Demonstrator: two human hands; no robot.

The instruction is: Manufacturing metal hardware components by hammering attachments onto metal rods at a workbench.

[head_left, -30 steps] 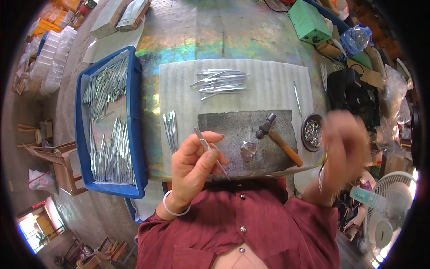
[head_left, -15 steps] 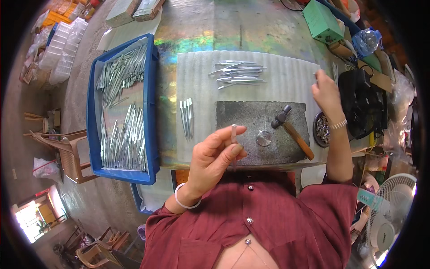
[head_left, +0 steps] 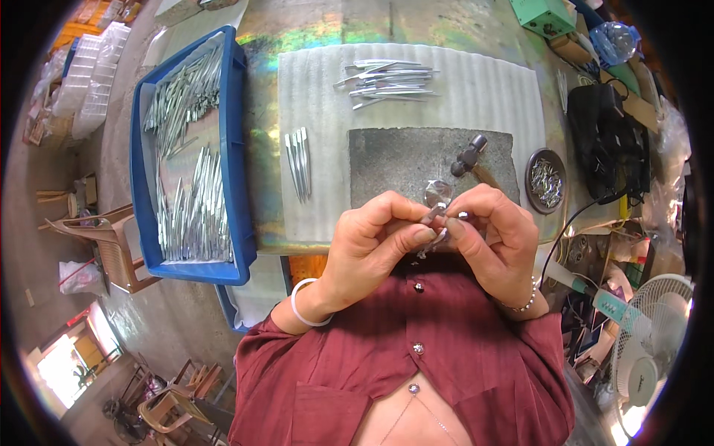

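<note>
My left hand (head_left: 372, 241) and my right hand (head_left: 497, 236) meet above the near edge of the work table, fingertips almost touching. Between the left thumb and forefinger is a slim silver metal piece (head_left: 432, 216), mostly covered by the fingers. The right thumb and forefinger pinch at its end; a small shiny metal part (head_left: 462, 215) shows by the right fingers. Just beyond the fingertips a round, shiny metal disc (head_left: 437, 192) lies on a dark grey slab (head_left: 390, 160). A ball-peen hammer (head_left: 468, 157) rests on the slab, its handle partly behind my right hand.
On the white foam sheet (head_left: 320, 82) lie a pile of slim metal pieces (head_left: 390, 80) and a small row of them (head_left: 298, 165). A blue tray (head_left: 239, 149) full of similar pieces stands left. A dark dish (head_left: 529, 186) of small metal parts sits right, near a black bag (head_left: 595, 134).
My right hand has come from the far right, near the dish, to meet my left hand in front of the slab. My left hand has moved slightly right. The view has shifted a little.
</note>
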